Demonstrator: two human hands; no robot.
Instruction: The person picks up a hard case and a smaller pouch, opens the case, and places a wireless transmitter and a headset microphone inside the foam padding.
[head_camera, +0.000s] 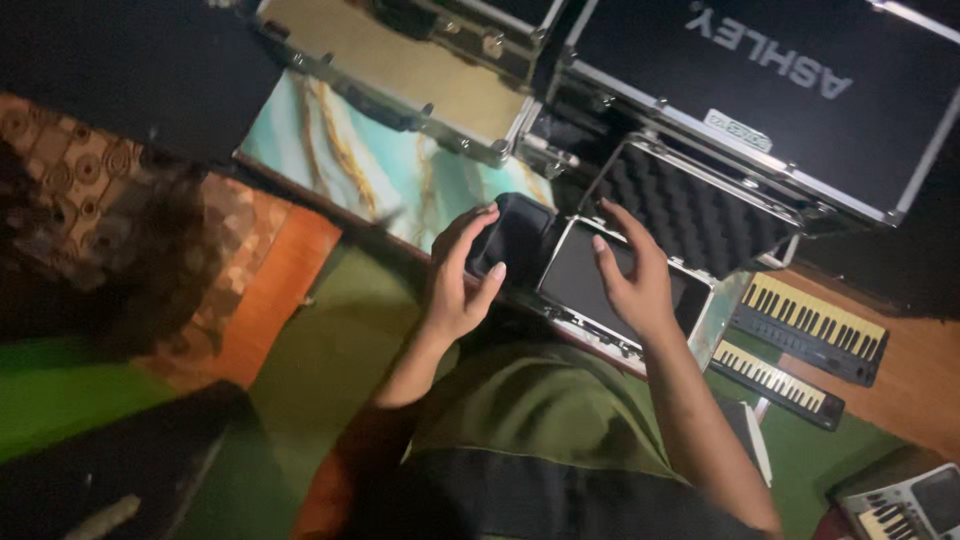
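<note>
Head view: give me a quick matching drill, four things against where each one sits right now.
Things:
1. black pouch
2. small open case
3. two keyboards
4. marbled teal panel

Places:
A. on the floor, right of the small case
B. under the right hand, foam-lined lid up
C. against the left hand, at the small case's left end
D. lying flat, beyond the left hand

Pairs: 1-C, 2-B, 3-A, 4-D
</note>
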